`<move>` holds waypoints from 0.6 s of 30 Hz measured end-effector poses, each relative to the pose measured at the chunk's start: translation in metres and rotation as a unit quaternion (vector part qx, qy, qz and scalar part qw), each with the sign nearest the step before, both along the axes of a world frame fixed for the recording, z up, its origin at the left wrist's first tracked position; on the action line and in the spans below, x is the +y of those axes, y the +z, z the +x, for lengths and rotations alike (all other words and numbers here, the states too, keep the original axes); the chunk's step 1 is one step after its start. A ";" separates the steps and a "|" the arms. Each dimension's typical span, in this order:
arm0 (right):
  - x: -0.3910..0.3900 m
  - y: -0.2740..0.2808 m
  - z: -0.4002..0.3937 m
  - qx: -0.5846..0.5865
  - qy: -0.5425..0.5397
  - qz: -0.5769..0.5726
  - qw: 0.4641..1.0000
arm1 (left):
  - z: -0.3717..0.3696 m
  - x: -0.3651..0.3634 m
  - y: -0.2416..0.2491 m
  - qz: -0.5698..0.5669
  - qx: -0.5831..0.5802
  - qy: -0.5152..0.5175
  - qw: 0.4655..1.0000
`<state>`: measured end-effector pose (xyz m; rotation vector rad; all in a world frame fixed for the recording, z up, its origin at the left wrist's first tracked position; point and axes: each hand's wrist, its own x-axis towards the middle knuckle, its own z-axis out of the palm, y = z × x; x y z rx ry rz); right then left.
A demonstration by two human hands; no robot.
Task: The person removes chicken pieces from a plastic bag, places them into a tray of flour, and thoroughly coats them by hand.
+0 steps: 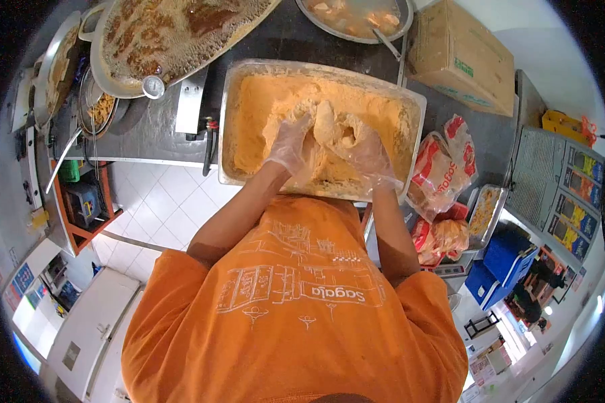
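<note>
A deep metal tray [223, 134] in front of me holds orange seasoned flour [259, 94]. Both my hands are inside it, in clear plastic gloves dusted with flour. My left hand [292, 142] is closed around a flour-coated piece [304, 111] that looks like chicken, mostly hidden by flour and fingers. On the other side, my right hand [371, 153] grips another coated chicken piece [348, 127]. A long coated lump [325, 124] stands between the two hands, touching them. Where fingers end and coating begins is partly hard to see.
A large pan of bubbling oil [175, 40] with a dial thermometer [153, 87] is at upper left. Beyond the tray stands a bowl of pieces in liquid [356, 17]. To the right are a cardboard box [460, 57], plastic flour bags [444, 168] and a small metal tray [485, 211].
</note>
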<state>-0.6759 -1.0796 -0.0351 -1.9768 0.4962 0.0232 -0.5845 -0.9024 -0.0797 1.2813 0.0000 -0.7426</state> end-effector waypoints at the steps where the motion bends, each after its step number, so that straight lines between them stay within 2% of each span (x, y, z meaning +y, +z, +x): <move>1: -0.007 -0.002 0.002 -0.005 0.010 -0.026 1.000 | 0.005 -0.002 0.014 -0.019 0.146 0.045 0.988; 3: -0.022 0.014 0.015 -0.043 -0.003 0.024 0.999 | 0.012 0.002 0.019 0.157 -0.028 -0.025 0.987; 4: -0.030 0.024 0.024 -0.061 -0.010 0.050 0.997 | 0.016 0.016 0.007 0.335 -0.339 -0.131 0.869; 6: -0.061 0.042 0.054 -0.089 0.023 -0.086 0.992 | 0.024 0.029 -0.012 0.386 -0.428 -0.156 0.802; 7: -0.074 0.053 0.073 -0.103 0.038 -0.153 0.982 | 0.028 0.030 -0.020 0.276 -0.230 -0.083 0.930; 8: -0.082 0.069 0.094 -0.081 0.011 -0.142 0.987 | 0.033 0.032 -0.024 0.146 -0.016 -0.005 0.989; 10: -0.096 0.092 0.135 -0.073 -0.051 -0.142 0.986 | 0.036 0.044 -0.002 0.326 -0.110 -0.067 0.937; 12: -0.129 0.064 0.184 -0.122 -0.061 -0.252 0.958 | 0.032 0.067 -0.011 0.414 -0.179 -0.120 0.885; 13: -0.152 0.041 0.214 -0.127 -0.033 -0.302 0.944 | 0.024 0.085 -0.043 0.415 -0.203 -0.142 0.875; 15: -0.189 -0.005 0.266 -0.102 -0.004 -0.357 0.929 | 0.022 0.088 -0.048 0.458 -0.203 -0.197 0.843; 17: -0.205 -0.036 0.297 -0.056 0.017 -0.405 0.912 | 0.026 0.069 -0.014 0.536 -0.146 -0.262 0.789; 18: -0.206 -0.043 0.304 -0.041 0.012 -0.407 0.912 | 0.019 0.073 -0.024 0.535 -0.192 -0.268 0.778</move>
